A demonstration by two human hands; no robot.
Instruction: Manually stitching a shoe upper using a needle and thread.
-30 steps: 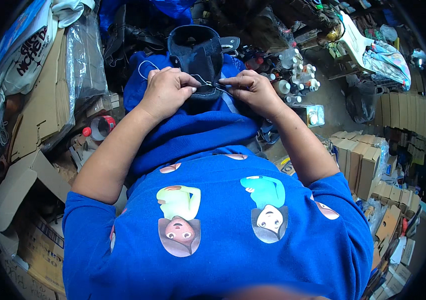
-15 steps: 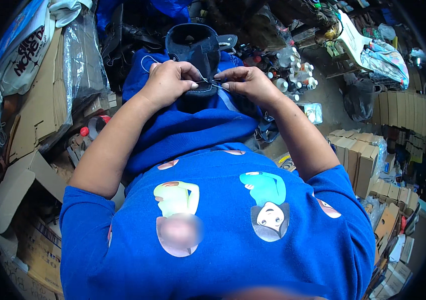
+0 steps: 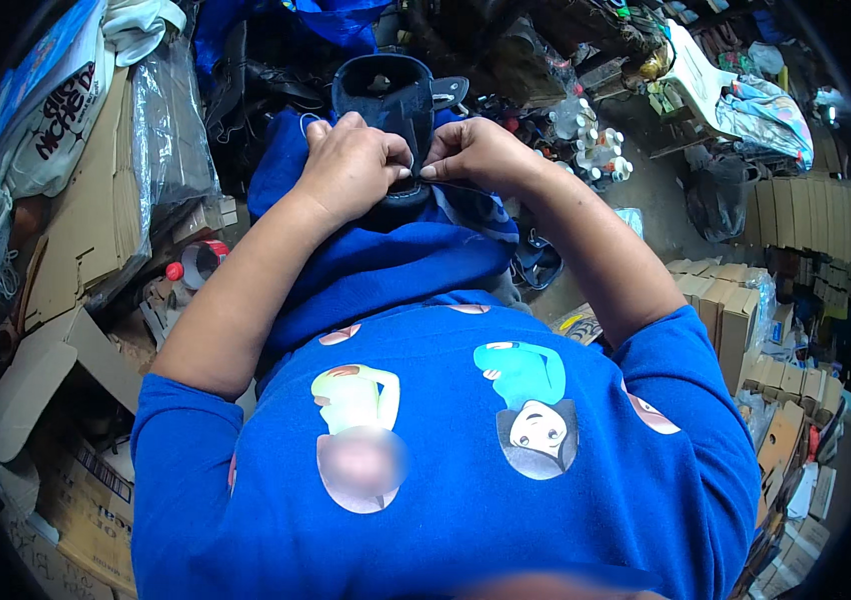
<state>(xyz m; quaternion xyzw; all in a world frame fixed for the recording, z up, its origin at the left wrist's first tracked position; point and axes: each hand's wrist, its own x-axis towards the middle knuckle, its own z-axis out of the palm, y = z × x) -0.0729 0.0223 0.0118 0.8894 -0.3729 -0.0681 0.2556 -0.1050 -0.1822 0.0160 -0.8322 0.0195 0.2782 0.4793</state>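
A black boot (image 3: 382, 100) rests in my lap on blue cloth, its opening facing away from me and its rounded toe (image 3: 404, 197) toward me. A dark strap (image 3: 450, 92) sticks out at its right side. My left hand (image 3: 358, 165) is closed over the left of the boot's front, thumb and fingertips pressed together; what they pinch is hidden. Right beside it, my right hand (image 3: 474, 155) pinches with thumb and forefinger at the same spot. A thin thread (image 3: 461, 186) seems to trail from its fingertips to the right.
Cardboard sheets (image 3: 86, 230) and a clear plastic sheet (image 3: 171, 130) stand at the left, near a red-capped bottle (image 3: 201, 262). Small bottles (image 3: 596, 145) cluster on the floor at the right. A white chair (image 3: 696, 70) with cloth stands beyond them. Stacked boxes (image 3: 721, 305) line the right side.
My hands have come closer together over the boot's front. The white thread visible between them and the boot earlier is now mostly hidden. The boot has shifted slightly.
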